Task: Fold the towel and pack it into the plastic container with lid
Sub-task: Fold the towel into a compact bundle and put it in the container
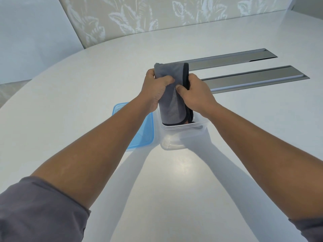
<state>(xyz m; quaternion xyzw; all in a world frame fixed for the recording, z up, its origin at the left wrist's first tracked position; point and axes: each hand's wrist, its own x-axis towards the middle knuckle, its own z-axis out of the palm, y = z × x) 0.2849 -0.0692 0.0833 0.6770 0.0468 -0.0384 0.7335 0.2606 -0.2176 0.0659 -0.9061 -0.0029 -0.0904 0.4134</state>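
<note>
Folded towel going into the container; lid not yet on.

Head view: both hands, left (154, 89) and right (195, 95), grip the folded towel (170, 95) upright, its lower end inside the container (181, 135) on the counter (87, 75). By my judgement pushing down and closing remain; the lid (141, 137) lies just beside.

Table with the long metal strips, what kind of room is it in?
Probably a meeting room or office: a big rounded white table, two flush metal cable hatches set into it, and a leaf-patterned wall behind.
</note>
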